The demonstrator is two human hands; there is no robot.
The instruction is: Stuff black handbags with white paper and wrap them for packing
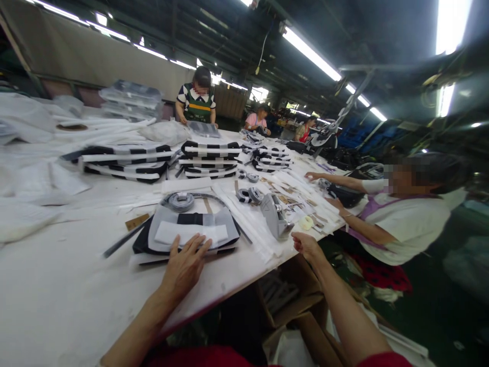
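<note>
My left hand [186,262] lies with fingers spread on the near edge of a white strip [191,233]. That strip rests across a flat black and grey bag [155,224]. On the bag's far side sits a coiled grey strap [179,202]. Off to the right, my right hand [307,247] is raised by the table edge with its fingers curled together. Whatever may be between those fingers is too small to tell. A grey tape dispenser [275,216] stands just left of and beyond it, with a pale yellow roll [306,223] near its right side.
Stacked black and white bags [209,159] stand farther back on the white table [95,285]. More rolled straps [250,194] and loose strips lie mid-table. A co-worker [405,219] sits at right, handling a black bag; others work beyond. Below the edge is a cardboard box [301,300].
</note>
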